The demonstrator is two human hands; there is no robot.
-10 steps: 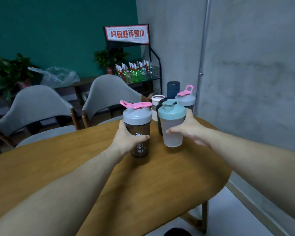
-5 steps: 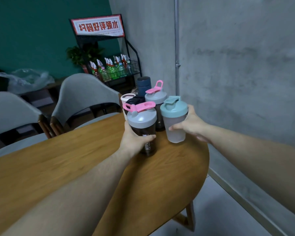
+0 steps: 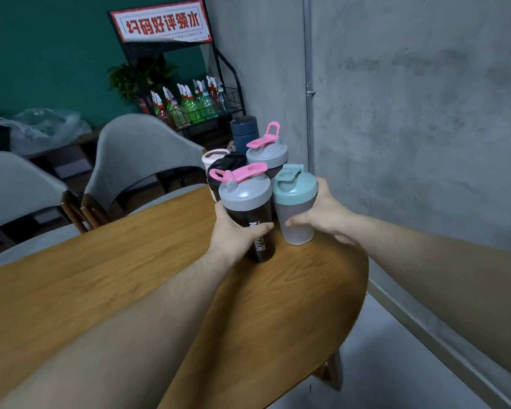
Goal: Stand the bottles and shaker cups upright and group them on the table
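Observation:
My left hand (image 3: 233, 234) grips a dark shaker cup (image 3: 250, 212) with a grey lid and pink flip cap, upright on the wooden table (image 3: 130, 290). My right hand (image 3: 326, 218) holds a frosted shaker cup (image 3: 295, 214) with a teal lid, upright just right of the dark one. Behind them stand a second grey-lidded shaker with a pink cap (image 3: 266, 154), a black-lidded cup (image 3: 224, 166), a pale pink-rimmed cup (image 3: 211, 157) and a dark blue bottle (image 3: 244, 132), all upright and close together near the table's far right end.
Two grey chairs (image 3: 136, 154) stand along the table's far side. A black rack of spray bottles (image 3: 189, 104) with a red-framed sign stands behind. A concrete wall (image 3: 410, 113) runs close to the table's right edge, with floor below.
Both hands have carried their shaker cups toward the group at the table's far right end; the two cups now stand side by side right in front of the other bottles.

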